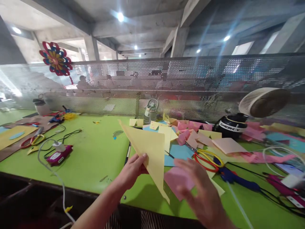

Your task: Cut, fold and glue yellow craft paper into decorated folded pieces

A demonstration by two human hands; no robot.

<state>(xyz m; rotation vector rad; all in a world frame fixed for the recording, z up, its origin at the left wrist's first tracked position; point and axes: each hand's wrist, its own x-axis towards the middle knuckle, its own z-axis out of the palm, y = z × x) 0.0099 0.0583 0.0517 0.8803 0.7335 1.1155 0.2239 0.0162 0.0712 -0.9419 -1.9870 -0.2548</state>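
Note:
A pale yellow sheet of paper (152, 146), folded into a triangle, is held up over the green table. My left hand (134, 168) pinches its left edge, thumb on the front face. To the right of the sheet my right hand (200, 187) hovers with fingers apart, slightly blurred, holding nothing. Under and behind that hand lies a pink sheet of paper (177, 181). Red-and-yellow-handled scissors (209, 160) rest just beyond my right hand, beside a blue glue gun (238, 181). A blue sheet (182, 152) lies behind the folded paper.
Pink and yellow paper scraps (186, 130) cover the table's right side, near a black-based fan (231, 125). A bottle (151, 111) stands by the perforated metal divider (107, 82). On the left are a magenta power strip (59, 156), more scissors (33, 141) and cables.

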